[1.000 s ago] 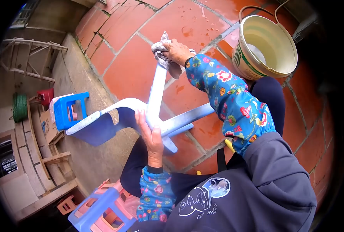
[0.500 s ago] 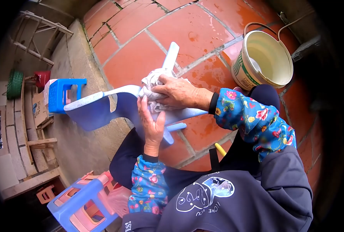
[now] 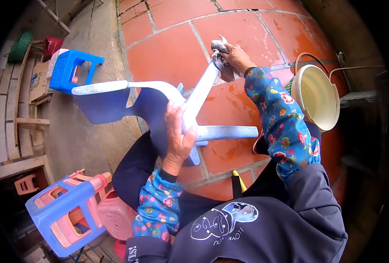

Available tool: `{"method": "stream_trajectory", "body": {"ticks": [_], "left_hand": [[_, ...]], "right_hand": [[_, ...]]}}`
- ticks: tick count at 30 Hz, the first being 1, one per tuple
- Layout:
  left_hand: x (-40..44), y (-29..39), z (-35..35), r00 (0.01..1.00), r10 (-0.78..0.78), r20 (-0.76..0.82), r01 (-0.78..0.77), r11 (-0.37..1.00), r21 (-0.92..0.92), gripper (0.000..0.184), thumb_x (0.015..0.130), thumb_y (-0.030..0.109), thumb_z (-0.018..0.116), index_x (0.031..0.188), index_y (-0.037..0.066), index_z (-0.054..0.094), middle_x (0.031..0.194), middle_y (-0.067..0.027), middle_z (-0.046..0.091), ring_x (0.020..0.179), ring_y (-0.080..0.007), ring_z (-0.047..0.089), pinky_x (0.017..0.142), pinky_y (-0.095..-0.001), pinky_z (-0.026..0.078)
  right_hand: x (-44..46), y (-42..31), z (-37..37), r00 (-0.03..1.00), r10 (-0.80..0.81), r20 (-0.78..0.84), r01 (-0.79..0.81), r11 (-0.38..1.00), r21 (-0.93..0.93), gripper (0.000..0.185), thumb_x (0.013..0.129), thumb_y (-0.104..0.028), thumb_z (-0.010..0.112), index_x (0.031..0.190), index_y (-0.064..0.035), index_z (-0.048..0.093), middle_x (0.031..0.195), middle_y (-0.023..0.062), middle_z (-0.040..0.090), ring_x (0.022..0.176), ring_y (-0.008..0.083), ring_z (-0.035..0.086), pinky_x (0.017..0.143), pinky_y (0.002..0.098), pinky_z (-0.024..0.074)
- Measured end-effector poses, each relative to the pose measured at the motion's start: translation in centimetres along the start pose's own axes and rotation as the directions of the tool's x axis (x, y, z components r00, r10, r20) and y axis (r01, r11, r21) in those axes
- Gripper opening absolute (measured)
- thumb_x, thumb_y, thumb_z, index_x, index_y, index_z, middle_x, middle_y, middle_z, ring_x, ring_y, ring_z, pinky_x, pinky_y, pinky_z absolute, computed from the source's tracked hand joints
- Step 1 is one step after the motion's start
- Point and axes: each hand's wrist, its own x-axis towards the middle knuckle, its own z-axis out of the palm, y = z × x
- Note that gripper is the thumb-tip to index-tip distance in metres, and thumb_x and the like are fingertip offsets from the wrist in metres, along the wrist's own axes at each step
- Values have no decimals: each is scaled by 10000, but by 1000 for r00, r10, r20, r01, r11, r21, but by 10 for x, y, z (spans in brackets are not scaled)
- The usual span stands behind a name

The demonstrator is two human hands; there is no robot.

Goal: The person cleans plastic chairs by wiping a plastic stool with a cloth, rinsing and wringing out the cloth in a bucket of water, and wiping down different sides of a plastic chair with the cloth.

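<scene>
A small blue plastic chair (image 3: 148,107) lies tipped on its side across my lap, its backrest to the left and its legs pointing right and upward. My left hand (image 3: 179,133) grips it where the legs join the seat. Out at the end of the upper leg, my right hand (image 3: 237,59) is closed on a greyish-white rag (image 3: 221,55) wrapped around the leg tip. The lower leg sticks out to the right, untouched.
A white bucket (image 3: 297,94) holding cloudy liquid stands at the right on wet red tiles (image 3: 229,105). To the left, a bright blue stool (image 3: 65,70) sits near wooden planks. Stacked blue and pink stools (image 3: 63,215) are at lower left.
My right hand has slid the rag from the leg's base out to its tip. The view has shifted, and my left hand stays on the chair near the leg joint.
</scene>
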Motion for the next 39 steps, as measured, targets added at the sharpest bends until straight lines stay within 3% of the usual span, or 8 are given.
{"method": "stream_trajectory", "body": {"ticks": [10, 16, 17, 18, 23, 26, 29, 39], "left_hand": [[2, 5, 15, 991, -58, -123, 35, 982, -186, 603, 1007, 429, 349, 1386, -38, 384, 1403, -263, 398, 1329, -377, 339, 1113, -456, 235], [-1, 3, 23, 979, -120, -165, 70, 958, -279, 645, 1001, 471, 298, 1428, -11, 323, 1417, -239, 383, 1303, -394, 329, 1095, -455, 256], [-2, 3, 22, 983, -108, -151, 70, 968, -240, 670, 994, 488, 294, 1435, -17, 296, 1413, -259, 375, 1302, -412, 327, 1089, -467, 257], [-1, 0, 24, 979, -43, -197, 8, 985, -175, 662, 986, 475, 337, 1409, -34, 333, 1401, -280, 375, 1291, -428, 343, 1083, -482, 262], [-3, -6, 33, 933, 58, -355, -12, 992, 129, 399, 947, 259, 501, 1232, -21, 487, 1174, -275, 475, 1137, -437, 439, 1008, -516, 330], [1, 0, 33, 883, 43, -467, -19, 998, 56, 497, 765, 211, 702, 1197, 44, 523, 1083, -234, 515, 1079, -416, 456, 975, -506, 353], [-2, 5, 35, 901, -23, -434, 32, 999, 14, 467, 801, 250, 670, 1206, 66, 529, 1121, -193, 548, 1107, -394, 461, 1002, -483, 344], [5, 14, 46, 884, -8, -467, 39, 998, 58, 381, 809, 249, 648, 1138, 76, 561, 1065, -149, 647, 1149, -374, 455, 1013, -488, 319]], "right_hand": [[-124, -118, -41, 807, -534, 253, 560, 828, -39, 374, 858, -277, 684, 1209, -154, 646, 1052, 137, 568, 944, 289, 606, 838, 382, 506], [-189, -145, -71, 771, -467, 432, 378, 883, 280, 300, 871, -351, 619, 1071, -136, 678, 1054, 174, 573, 989, 350, 604, 856, 424, 510], [-197, -125, -54, 606, -733, 309, 742, 661, 111, 331, 876, -332, 613, 1130, -122, 640, 1095, 188, 554, 971, 376, 604, 859, 441, 508], [-223, -134, -58, 850, -448, 279, 386, 888, 250, 402, 871, -324, 620, 1212, -114, 583, 1132, 209, 531, 960, 400, 602, 852, 470, 505], [-272, -77, -31, 932, -340, 125, 352, 931, -97, 621, 777, -250, 740, 1318, -76, 490, 1267, 211, 476, 1136, 438, 523, 897, 491, 479], [-273, -10, -29, 960, -178, 214, 189, 981, -32, 760, 710, -245, 754, 1368, -42, 432, 1208, 215, 491, 1075, 414, 549, 902, 457, 482], [-264, 32, -34, 937, 8, 349, -24, 999, 42, 777, 719, -215, 781, 1378, -4, 426, 1169, 197, 499, 1091, 349, 541, 939, 413, 454], [-256, -96, -27, 932, -359, 55, 363, 926, -100, 652, 770, -252, 742, 1322, -23, 481, 1204, 195, 515, 1065, 381, 572, 885, 431, 487]]}}
